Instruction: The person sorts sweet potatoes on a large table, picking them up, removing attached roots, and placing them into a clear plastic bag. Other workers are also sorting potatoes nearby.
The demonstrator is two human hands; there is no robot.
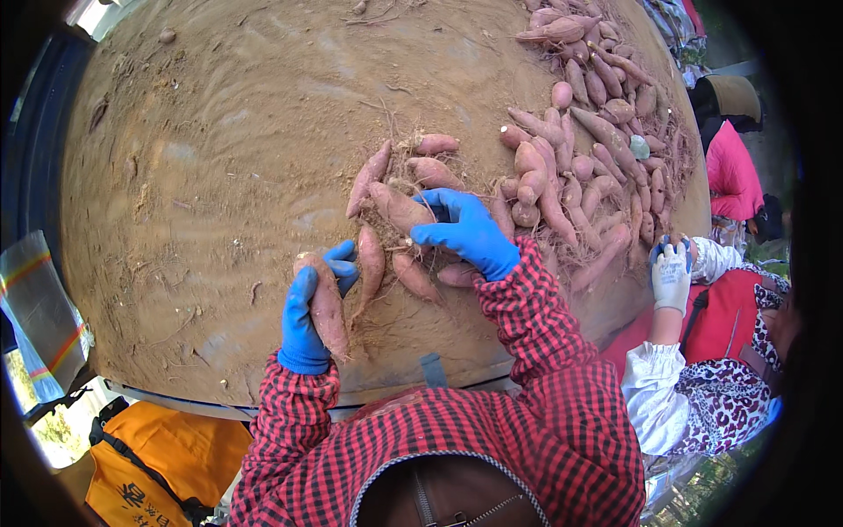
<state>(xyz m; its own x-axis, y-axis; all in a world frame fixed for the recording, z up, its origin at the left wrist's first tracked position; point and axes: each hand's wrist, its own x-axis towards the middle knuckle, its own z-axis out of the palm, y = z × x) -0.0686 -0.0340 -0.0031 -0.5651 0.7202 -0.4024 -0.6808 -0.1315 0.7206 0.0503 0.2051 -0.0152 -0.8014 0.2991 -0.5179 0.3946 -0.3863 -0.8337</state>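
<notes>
In the grip of my left hand (315,306), which wears a blue glove, a long reddish sweet potato (324,308) is tilted above the table's near side. My right hand (464,227), also gloved in blue, reaches into a small cluster of sweet potatoes. Its thumb and fingers are spread around the near end of a plump sweet potato (397,207); whether they grip it is hard to see. Around this hand lie a narrow sweet potato (371,253), another sweet potato (416,277) and a sweet potato at the back (436,172), with thin roots between them.
A large heap of sweet potatoes (606,145) covers the right side of the soil-dusted table (217,165). At the right edge, a co-worker's gloved hand (672,277) is beside the heap. Plastic film (43,309) hangs at left, above an orange bag (164,454) bearing writing.
</notes>
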